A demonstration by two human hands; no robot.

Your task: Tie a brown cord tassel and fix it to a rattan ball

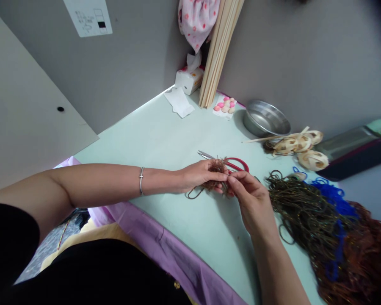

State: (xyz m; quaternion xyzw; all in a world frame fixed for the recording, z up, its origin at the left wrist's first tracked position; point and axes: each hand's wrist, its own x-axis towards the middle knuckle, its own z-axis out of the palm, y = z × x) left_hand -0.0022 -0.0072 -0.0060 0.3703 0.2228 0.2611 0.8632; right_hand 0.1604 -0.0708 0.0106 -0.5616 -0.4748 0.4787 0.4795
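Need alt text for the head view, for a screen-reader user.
Left hand holds a brown tuft, right hand at its edge, over a pale table. Scissors lie just beyond; yarn and a steel bowl are to the right.

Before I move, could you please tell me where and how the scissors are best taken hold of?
Probably by the red handles, from the far right: the blades point left, away from that side, while the left hand and right hand crowd the near side.
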